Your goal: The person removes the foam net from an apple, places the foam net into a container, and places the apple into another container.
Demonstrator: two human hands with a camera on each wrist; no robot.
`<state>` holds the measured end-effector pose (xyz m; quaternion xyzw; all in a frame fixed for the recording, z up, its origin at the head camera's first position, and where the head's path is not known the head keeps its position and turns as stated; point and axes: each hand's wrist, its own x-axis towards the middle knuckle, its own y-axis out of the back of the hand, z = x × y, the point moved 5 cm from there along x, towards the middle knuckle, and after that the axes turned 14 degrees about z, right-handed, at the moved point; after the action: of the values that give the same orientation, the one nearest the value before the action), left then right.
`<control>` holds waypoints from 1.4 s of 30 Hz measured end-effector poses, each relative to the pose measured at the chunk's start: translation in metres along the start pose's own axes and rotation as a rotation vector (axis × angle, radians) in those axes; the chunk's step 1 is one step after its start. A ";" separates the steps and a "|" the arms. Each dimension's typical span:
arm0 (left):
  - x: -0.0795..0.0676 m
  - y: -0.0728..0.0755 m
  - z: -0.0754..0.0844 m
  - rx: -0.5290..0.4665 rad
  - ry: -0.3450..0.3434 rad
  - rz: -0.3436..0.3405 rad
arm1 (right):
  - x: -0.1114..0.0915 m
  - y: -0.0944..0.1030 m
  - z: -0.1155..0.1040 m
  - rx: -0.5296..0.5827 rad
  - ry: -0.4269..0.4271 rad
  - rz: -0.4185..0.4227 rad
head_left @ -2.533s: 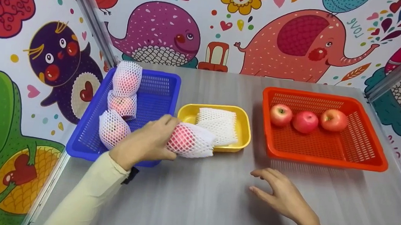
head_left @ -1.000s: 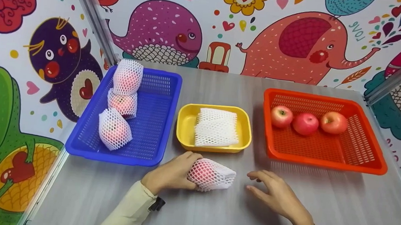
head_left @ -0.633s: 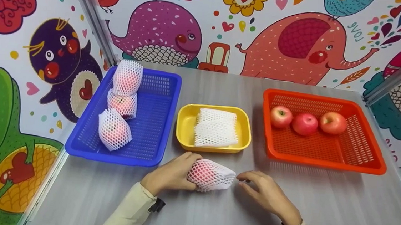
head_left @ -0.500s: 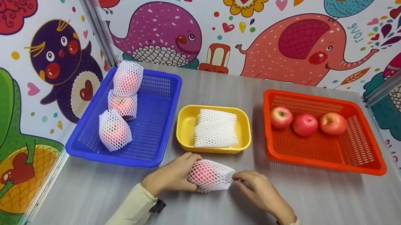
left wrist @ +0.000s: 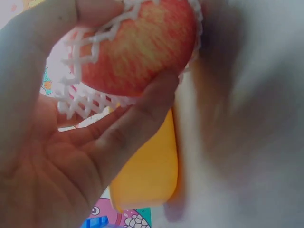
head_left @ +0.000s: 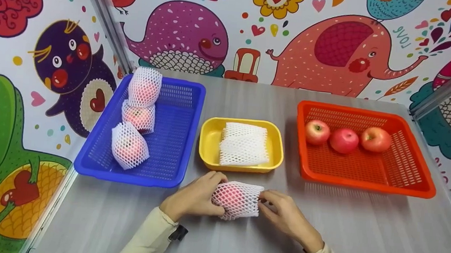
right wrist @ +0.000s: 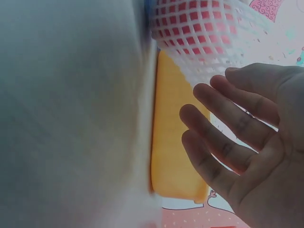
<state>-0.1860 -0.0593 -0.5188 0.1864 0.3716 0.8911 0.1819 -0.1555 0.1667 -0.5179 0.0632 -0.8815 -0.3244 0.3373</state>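
The left hand [head_left: 194, 196], low and just left of centre in the head view, grips an apple [head_left: 230, 195] in a white foam net [head_left: 250, 201], its thumb on the near side and its fingers on the far side. In the left wrist view, a patch of the apple's streaked red and yellow skin shows bare beyond the net's edge, at the top of the frame.

The right hand [head_left: 285, 215], a little right of centre, has its thumb and forefinger close together at the net's loose right end; the fingertips are partly hidden, so I cannot tell whether they pinch it. In the right wrist view the other fingers are spread slightly apart.

Just above the netted apple, in the middle of the frame, a yellow tray [head_left: 210, 143] holds flat white foam nets [head_left: 244, 145], lying towards its right side. To the left is a blue basket [head_left: 172, 138] with three wrapped apples [head_left: 130, 147] in a column along its left side. At the right, a red-orange basket [head_left: 347, 170] holds three bare apples [head_left: 344, 140] in a row.

All stand on a grey table [head_left: 216, 246]. Behind, printed panels [head_left: 241, 31] show a whale at upper left of centre and an elephant at upper right.
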 end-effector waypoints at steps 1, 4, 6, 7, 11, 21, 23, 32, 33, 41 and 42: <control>0.000 0.000 0.000 0.000 0.003 -0.004 | 0.000 -0.001 -0.001 0.000 -0.004 -0.001; 0.000 -0.001 0.000 0.003 0.008 -0.020 | 0.000 -0.003 -0.002 0.003 -0.017 -0.004; 0.000 -0.001 0.001 0.006 0.010 -0.035 | 0.001 -0.005 -0.003 0.013 -0.021 -0.002; 0.000 -0.001 0.001 0.007 0.011 -0.042 | 0.001 -0.005 -0.003 0.017 -0.022 -0.001; -0.001 -0.001 0.002 0.000 0.003 -0.063 | 0.002 -0.008 -0.006 0.019 -0.002 0.009; -0.001 -0.003 0.003 0.010 -0.016 -0.031 | 0.005 -0.002 -0.020 0.120 0.114 0.119; -0.001 -0.002 0.005 0.006 -0.031 -0.020 | 0.006 -0.001 -0.023 0.141 0.138 0.131; 0.000 0.000 0.017 -0.030 -0.057 0.006 | 0.001 -0.008 -0.021 0.028 0.125 0.058; 0.000 0.000 0.019 -0.034 -0.057 0.003 | 0.000 -0.010 -0.020 0.005 0.106 0.039; 0.002 0.003 0.035 -0.087 -0.125 -0.018 | -0.002 -0.011 -0.021 -0.090 0.101 0.030; 0.002 0.004 0.036 -0.094 -0.137 -0.013 | -0.003 -0.011 -0.020 -0.087 0.109 0.041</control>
<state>-0.1714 -0.0400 -0.4922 0.2358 0.3170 0.8916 0.2214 -0.1421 0.1484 -0.5149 0.0481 -0.8479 -0.3518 0.3937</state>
